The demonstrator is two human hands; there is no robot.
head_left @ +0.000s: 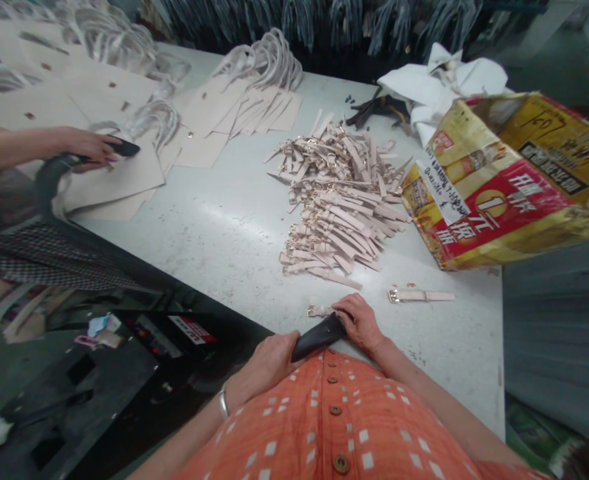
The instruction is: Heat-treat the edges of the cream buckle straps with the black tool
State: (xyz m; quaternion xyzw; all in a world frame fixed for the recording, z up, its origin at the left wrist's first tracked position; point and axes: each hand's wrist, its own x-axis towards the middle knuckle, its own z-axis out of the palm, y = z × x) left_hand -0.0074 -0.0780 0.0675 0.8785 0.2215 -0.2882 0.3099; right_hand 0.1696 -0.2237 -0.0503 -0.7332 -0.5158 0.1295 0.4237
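My left hand (269, 363) is closed around the lower end of a smooth black piece (317, 339); whether that is a tool or a strap I cannot tell. At its upper end my right hand (358, 321) pinches a small pale buckle strap (319, 311), whose gold buckle points left. The right fingertips are partly hidden. Another buckle strap (421, 295) lies by itself to the right on the white table (199, 230). Beyond my hands spreads a large heap of similar buckle straps (347, 207).
A yellow and red carton (499, 193) stands at the right edge, with white wrapping (444, 87) behind it. At left, a co-worker's hand (89, 147) holds a black piece over pale bag panels (119, 180). A dark machine (174, 333) stands below the table's left edge.
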